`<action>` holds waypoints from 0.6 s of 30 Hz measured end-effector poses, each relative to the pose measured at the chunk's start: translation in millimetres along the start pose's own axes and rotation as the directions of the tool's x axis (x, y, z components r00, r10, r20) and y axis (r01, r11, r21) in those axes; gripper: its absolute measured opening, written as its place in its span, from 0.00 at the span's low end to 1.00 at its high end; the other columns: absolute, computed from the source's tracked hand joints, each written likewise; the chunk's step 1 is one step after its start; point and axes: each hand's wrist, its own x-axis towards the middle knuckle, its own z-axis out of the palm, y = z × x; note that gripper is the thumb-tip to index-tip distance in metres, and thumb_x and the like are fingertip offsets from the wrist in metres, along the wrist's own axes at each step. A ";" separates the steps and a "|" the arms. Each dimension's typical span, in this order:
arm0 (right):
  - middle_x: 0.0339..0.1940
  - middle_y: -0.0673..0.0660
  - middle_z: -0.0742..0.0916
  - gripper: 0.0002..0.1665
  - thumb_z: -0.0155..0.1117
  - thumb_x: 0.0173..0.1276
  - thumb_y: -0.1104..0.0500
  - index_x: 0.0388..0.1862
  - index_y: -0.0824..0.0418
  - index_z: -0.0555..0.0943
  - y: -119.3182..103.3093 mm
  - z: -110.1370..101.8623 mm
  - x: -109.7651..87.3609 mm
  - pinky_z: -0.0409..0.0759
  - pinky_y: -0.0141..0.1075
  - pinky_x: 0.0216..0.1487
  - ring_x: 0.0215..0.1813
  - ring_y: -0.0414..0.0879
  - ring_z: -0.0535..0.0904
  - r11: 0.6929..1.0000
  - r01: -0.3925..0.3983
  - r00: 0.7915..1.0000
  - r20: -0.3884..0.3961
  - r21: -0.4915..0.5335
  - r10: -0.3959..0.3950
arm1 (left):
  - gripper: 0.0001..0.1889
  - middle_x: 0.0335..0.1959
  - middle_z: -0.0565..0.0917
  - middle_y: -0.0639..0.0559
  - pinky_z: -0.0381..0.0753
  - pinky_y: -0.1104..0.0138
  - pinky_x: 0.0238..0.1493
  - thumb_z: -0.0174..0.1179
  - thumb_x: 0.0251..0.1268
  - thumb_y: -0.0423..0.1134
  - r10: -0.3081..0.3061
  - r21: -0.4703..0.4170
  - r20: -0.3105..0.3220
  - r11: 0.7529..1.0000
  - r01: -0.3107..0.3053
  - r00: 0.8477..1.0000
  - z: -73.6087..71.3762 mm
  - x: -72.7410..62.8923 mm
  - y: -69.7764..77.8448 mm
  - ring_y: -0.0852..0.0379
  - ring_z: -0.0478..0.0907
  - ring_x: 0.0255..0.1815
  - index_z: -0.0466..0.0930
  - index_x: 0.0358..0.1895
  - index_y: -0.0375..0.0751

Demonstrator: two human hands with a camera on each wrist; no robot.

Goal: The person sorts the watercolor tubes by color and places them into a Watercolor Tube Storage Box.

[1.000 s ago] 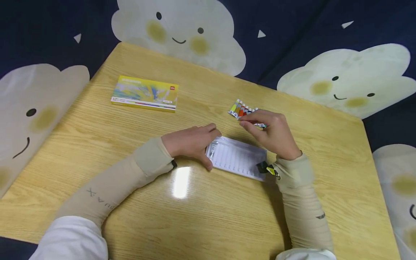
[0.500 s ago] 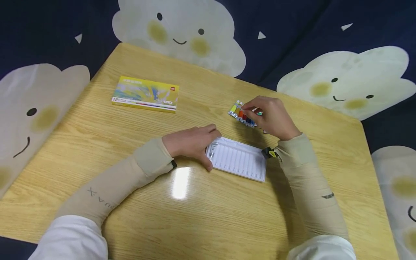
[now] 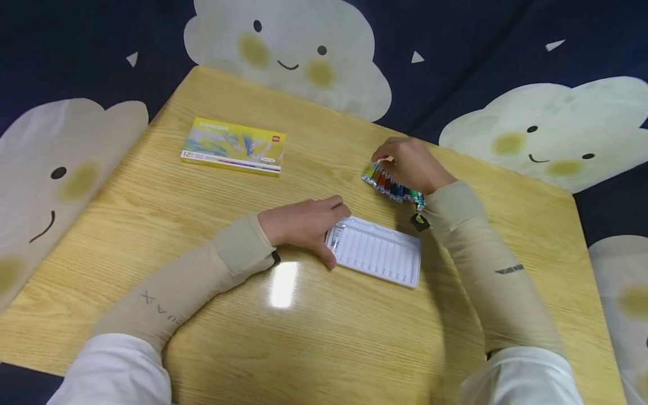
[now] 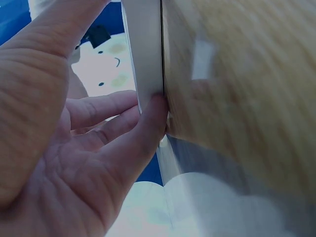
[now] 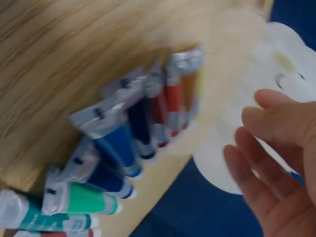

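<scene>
My left hand point(image 3: 304, 225) holds the left end of a white slotted plastic tray point(image 3: 379, 253), thumb at the near edge and fingers at the far one. The left wrist view shows the thumb against the tray's side point(image 4: 145, 54). One whitish tube point(image 3: 337, 236) lies in the leftmost slot. Beyond the tray, my right hand point(image 3: 412, 163) is over a row of small paint tubes point(image 3: 390, 188), its fingertips by the yellow end. In the right wrist view the hand point(image 5: 281, 148) has loosely bent fingers and no tube visible in it; the green tube point(image 5: 84, 197) and blue tube point(image 5: 118, 145) lie beside it.
A yellow paint box point(image 3: 233, 146) lies at the back left of the wooden table point(image 3: 314, 337). A dark cloth with clouds point(image 3: 334, 62) stands behind the table. A black tag point(image 3: 420, 221) hangs at my right wrist, near the tray's far right corner.
My right hand has moved away from me, from above the tray's far edge to over the tubes, uncovering the tray's right end. My left hand keeps its place on the tray.
</scene>
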 end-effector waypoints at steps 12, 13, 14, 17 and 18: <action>0.52 0.63 0.87 0.26 0.60 0.60 0.81 0.53 0.63 0.87 -3.3 10.1 11.1 0.84 0.50 0.57 0.57 0.60 0.83 0.994 0.089 0.980 0.183 -0.060 -0.077 | 0.51 0.58 0.74 0.48 0.80 0.59 0.59 0.81 0.44 0.62 0.026 0.022 -0.012 0.999 -0.025 1.000 -0.6 -2.4 3.9 0.54 0.76 0.47 0.70 0.70 0.39; 0.51 0.63 0.87 0.26 0.62 0.60 0.81 0.53 0.63 0.87 -3.0 10.6 11.8 0.84 0.50 0.57 0.56 0.60 0.83 0.992 0.100 0.979 0.187 -0.071 -0.085 | 0.51 0.58 0.74 0.48 0.80 0.59 0.59 0.81 0.44 0.62 0.027 0.026 -0.012 0.999 -0.026 1.000 -0.6 -2.6 4.0 0.54 0.77 0.48 0.69 0.70 0.39; 0.51 0.63 0.87 0.25 0.63 0.60 0.81 0.52 0.63 0.87 -2.9 11.0 12.3 0.84 0.50 0.57 0.56 0.60 0.83 0.991 0.107 0.977 0.193 -0.083 -0.089 | 0.51 0.58 0.74 0.48 0.80 0.59 0.59 0.80 0.44 0.62 0.028 0.029 -0.013 0.999 -0.028 1.000 -0.5 -2.7 4.1 0.54 0.77 0.48 0.69 0.70 0.39; 0.50 0.63 0.86 0.23 0.65 0.61 0.79 0.53 0.62 0.87 -1.9 11.4 13.8 0.84 0.49 0.57 0.56 0.60 0.83 0.987 0.107 0.974 0.211 -0.123 -0.079 | 0.51 0.59 0.73 0.48 0.80 0.58 0.60 0.80 0.45 0.62 0.028 0.031 -0.014 0.999 -0.028 0.999 -0.4 -2.9 4.3 0.53 0.77 0.48 0.69 0.70 0.39; 0.50 0.63 0.86 0.23 0.66 0.62 0.78 0.53 0.62 0.87 -2.0 11.0 14.1 0.84 0.49 0.57 0.56 0.60 0.83 0.986 0.101 0.973 0.218 -0.130 -0.070 | 0.51 0.59 0.73 0.48 0.80 0.58 0.60 0.80 0.45 0.62 0.030 0.032 -0.015 0.999 -0.029 0.999 -0.4 -2.8 4.4 0.53 0.77 0.48 0.69 0.70 0.39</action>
